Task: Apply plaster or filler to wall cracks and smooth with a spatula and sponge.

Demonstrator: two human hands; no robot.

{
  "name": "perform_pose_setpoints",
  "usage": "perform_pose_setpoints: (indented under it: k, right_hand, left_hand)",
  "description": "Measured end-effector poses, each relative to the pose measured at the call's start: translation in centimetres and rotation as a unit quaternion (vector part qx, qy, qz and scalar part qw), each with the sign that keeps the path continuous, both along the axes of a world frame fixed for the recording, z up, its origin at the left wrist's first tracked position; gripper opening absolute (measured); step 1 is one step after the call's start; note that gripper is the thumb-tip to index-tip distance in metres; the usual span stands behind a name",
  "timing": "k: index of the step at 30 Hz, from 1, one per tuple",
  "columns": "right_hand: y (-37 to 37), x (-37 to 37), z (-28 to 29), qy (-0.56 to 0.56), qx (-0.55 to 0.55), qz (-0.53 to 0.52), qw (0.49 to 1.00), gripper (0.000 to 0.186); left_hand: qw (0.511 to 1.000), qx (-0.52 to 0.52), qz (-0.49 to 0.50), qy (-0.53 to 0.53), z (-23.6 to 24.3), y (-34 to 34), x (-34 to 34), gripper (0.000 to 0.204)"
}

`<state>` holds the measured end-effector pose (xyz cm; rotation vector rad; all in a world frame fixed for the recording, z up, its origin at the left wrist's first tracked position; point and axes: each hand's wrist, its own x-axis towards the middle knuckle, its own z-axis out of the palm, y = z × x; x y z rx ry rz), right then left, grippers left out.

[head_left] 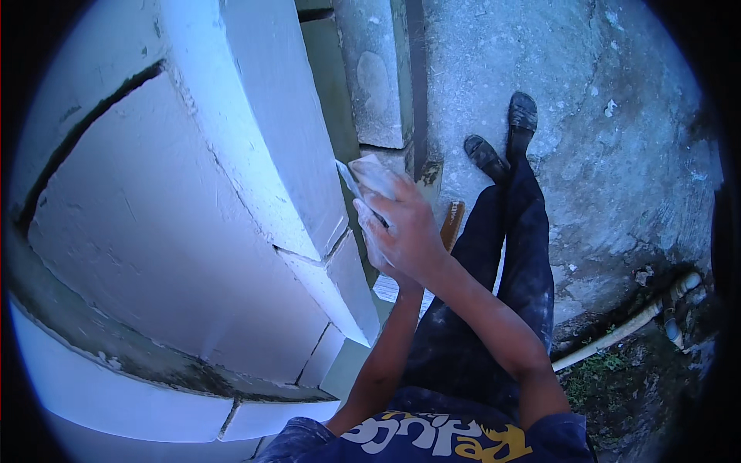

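My two hands are together in the middle, beside the edge of a pale block wall (285, 116). My right hand (413, 231) is on top, its fingers dusted white and closed. My left hand (378, 251) sits just below and partly behind it, fingers bent, mostly hidden by the right. From the fingers sticks out a thin, flat, pale piece (349, 179) whose edge is close to the wall's corner. Its kind I cannot make out, and whether both hands grip it is hidden.
A rough concrete floor (617, 139) spreads to the right, where my crossed feet in dark slip-on shoes (523, 112) are. A grey concrete post (374, 77) stands ahead. A brown strip (452, 224) is by my leg. A pale pipe (617, 333) lies at lower right.
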<state>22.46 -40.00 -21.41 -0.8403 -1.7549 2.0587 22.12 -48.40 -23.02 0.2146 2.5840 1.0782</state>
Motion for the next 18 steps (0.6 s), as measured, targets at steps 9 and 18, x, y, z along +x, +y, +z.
perform_pose_setpoints:
  k: [9,18]
  right_hand:
    - [1.5,-0.9,-0.2,-0.008,0.004,0.029,1.000,0.040]
    - [2.2,-1.8,0.4,-0.045,-0.022,0.033,0.998,0.045]
  left_hand:
    - [1.000,-0.012,0.004,0.009,0.2,1.7,-0.7,0.043]
    - [1.000,-0.012,0.002,0.026,0.1,3.7,-1.0,0.042]
